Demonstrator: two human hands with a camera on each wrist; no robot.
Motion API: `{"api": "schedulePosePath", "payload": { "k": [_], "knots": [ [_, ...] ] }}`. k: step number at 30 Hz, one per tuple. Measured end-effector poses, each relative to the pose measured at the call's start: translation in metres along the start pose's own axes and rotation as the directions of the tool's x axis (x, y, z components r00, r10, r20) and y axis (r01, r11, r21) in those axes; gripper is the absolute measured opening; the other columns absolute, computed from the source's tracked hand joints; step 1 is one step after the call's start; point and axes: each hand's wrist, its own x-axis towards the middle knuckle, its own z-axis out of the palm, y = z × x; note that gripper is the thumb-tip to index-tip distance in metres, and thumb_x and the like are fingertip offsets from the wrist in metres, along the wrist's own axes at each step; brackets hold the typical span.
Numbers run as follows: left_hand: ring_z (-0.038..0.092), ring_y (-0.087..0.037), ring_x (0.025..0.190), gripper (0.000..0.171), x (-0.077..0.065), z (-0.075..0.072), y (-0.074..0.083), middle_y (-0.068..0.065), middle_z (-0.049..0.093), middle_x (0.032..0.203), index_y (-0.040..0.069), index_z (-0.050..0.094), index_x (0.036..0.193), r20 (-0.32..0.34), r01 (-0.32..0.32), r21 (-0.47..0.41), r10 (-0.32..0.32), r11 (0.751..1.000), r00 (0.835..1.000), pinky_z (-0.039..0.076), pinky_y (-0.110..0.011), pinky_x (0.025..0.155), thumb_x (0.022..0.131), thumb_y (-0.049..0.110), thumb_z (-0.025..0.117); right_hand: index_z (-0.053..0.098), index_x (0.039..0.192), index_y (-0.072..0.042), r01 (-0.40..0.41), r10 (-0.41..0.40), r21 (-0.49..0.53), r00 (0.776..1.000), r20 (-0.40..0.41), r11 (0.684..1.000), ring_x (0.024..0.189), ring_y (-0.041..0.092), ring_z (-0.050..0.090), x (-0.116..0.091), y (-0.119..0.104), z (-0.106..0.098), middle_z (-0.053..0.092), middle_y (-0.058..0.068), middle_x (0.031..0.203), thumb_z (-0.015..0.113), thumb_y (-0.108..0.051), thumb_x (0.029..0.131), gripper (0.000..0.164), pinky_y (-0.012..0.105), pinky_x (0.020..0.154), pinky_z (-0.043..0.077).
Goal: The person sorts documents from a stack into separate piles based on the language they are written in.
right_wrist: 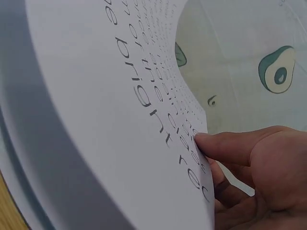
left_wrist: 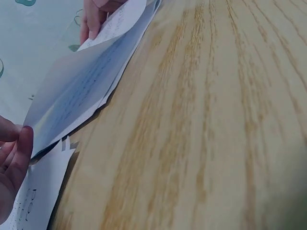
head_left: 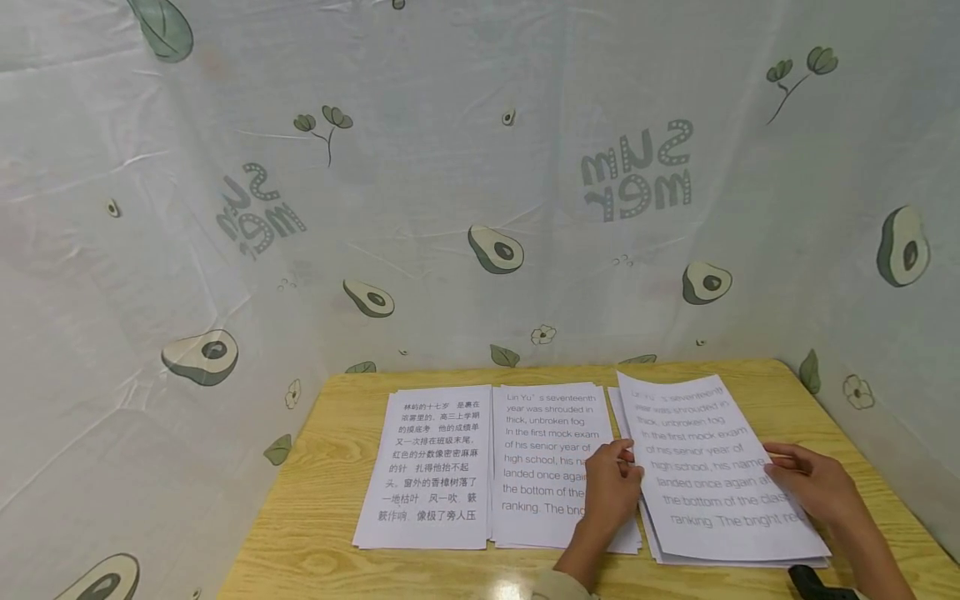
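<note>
Lifted sheet (head_left: 701,467): lower right of the head frame, English print facing up; it lies askew over the right pile (head_left: 622,417), and the left wrist view shows a gap beneath its bowed near side.
Right hand (head_left: 813,483): grip grasping the sheet's right edge, thumb on the printed face and fingers behind.
Left hand (head_left: 613,487): grip pinching the sheet's left edge, by the look of the left wrist view; in the head frame it covers some line ends on the middle pile (head_left: 551,467).
Step in hand: probably handling one page at the right pile with both hands; whether it is coming off or going down, I cannot tell.
Next move calls for: likely an even pull on both edges to take out the bow, then either a clean lift clear or squaring the page to the pile; uneven hands could crease it.
Right pile: mostly hidden under the sheet, showing along its left and bottom edges.
Middle pile: lower middle, English text, just beside the left pile (head_left: 422,467).
Left pile: left of the middle pile, Chinese characters, its sheets slightly uneven.
Surface (head_left: 300,500): wood-grained, across the lower frame.
Backdrop (head_left: 420,200): pale, creased, avocado-printed, filling the upper frame.
</note>
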Motion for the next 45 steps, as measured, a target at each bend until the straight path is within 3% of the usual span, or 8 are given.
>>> {"api": "schedulePosePath", "payload": {
  "k": [7,12,18,24,28,33,38,45],
  "knots": [
    [0.055,0.007,0.078,0.042,0.000,0.004,0.000,0.009,0.064,0.097,0.006,0.073,0.132,0.025,0.027,0.082,-0.029,0.996,0.999,0.053,-0.013,0.073,0.092,-0.006,0.076,0.052,0.147,0.014,-0.035,0.035,-0.022,0.999,0.008,0.999,0.078,0.008,0.065,-0.001,0.007,0.003,0.073,0.030,0.118,0.066,-0.027,0.106,0.060,0.028,0.064,0.052],
    [0.055,0.006,0.080,0.041,0.001,0.005,0.000,0.011,0.064,0.097,0.007,0.073,0.132,0.023,0.027,0.103,-0.030,0.994,0.999,0.053,-0.013,0.074,0.092,-0.004,0.076,0.054,0.145,0.014,-0.002,0.002,-0.062,1.000,-0.013,0.998,0.076,0.010,0.065,-0.002,0.006,0.004,0.074,0.030,0.114,0.064,-0.027,0.107,0.057,0.029,0.062,0.049],
    [0.058,0.006,0.081,0.042,0.001,0.005,0.001,0.010,0.064,0.098,0.007,0.073,0.134,0.040,0.036,0.097,-0.040,0.995,0.998,0.054,-0.013,0.074,0.093,-0.003,0.077,0.055,0.145,0.013,-0.021,0.019,-0.084,1.000,-0.023,0.996,0.079,0.012,0.066,-0.005,0.005,0.004,0.072,0.033,0.119,0.065,-0.026,0.106,0.056,0.028,0.064,0.048],
    [0.060,0.006,0.082,0.042,0.000,0.000,0.001,0.010,0.066,0.100,0.007,0.072,0.133,0.047,0.029,0.103,-0.034,0.994,0.998,0.055,-0.014,0.073,0.092,0.004,0.080,0.057,0.140,0.015,-0.005,0.003,-0.157,1.000,-0.016,0.988,0.100,0.043,0.069,-0.014,-0.001,0.001,0.068,0.037,0.123,0.065,-0.028,0.105,0.056,0.035,0.071,0.049],
    [0.060,0.004,0.084,0.042,-0.001,-0.015,0.007,0.006,0.070,0.104,0.007,0.072,0.134,0.052,0.009,0.091,-0.014,0.996,0.999,0.054,-0.015,0.073,0.093,0.011,0.082,0.057,0.139,0.016,0.021,-0.026,-0.188,0.999,-0.023,0.982,0.110,0.054,0.066,-0.020,-0.007,0.001,0.068,0.038,0.125,0.062,-0.028,0.106,0.055,0.047,0.077,0.053],
    [0.063,0.002,0.085,0.044,0.002,-0.042,0.009,0.001,0.073,0.105,0.005,0.073,0.134,0.042,-0.005,0.091,0.001,0.996,0.999,0.054,-0.017,0.073,0.092,0.014,0.084,0.059,0.139,0.016,0.079,-0.088,-0.192,0.995,-0.038,0.978,0.107,0.049,0.070,-0.024,-0.022,0.004,0.072,0.033,0.120,0.060,-0.030,0.108,0.055,0.038,0.075,0.051],
    [0.063,0.000,0.085,0.044,0.004,-0.071,-0.002,-0.002,0.074,0.106,0.004,0.073,0.134,0.017,-0.017,0.114,0.016,0.993,1.000,0.054,-0.019,0.075,0.093,0.015,0.083,0.061,0.139,0.014,0.123,-0.129,-0.167,0.991,-0.023,0.978,0.106,0.045,0.071,-0.022,-0.041,0.018,0.073,0.030,0.119,0.062,-0.031,0.108,0.054,0.036,0.077,0.051],
    [0.063,-0.004,0.085,0.045,0.000,-0.112,-0.022,-0.002,0.074,0.106,0.003,0.072,0.136,-0.026,0.010,0.156,-0.006,0.988,1.000,0.054,-0.021,0.076,0.094,0.017,0.081,0.063,0.139,0.010,0.184,-0.182,-0.099,0.983,0.031,0.978,0.103,0.035,0.072,-0.020,-0.067,0.052,0.074,0.022,0.117,0.065,-0.029,0.108,0.050,0.032,0.076,0.054]
  ]
}}
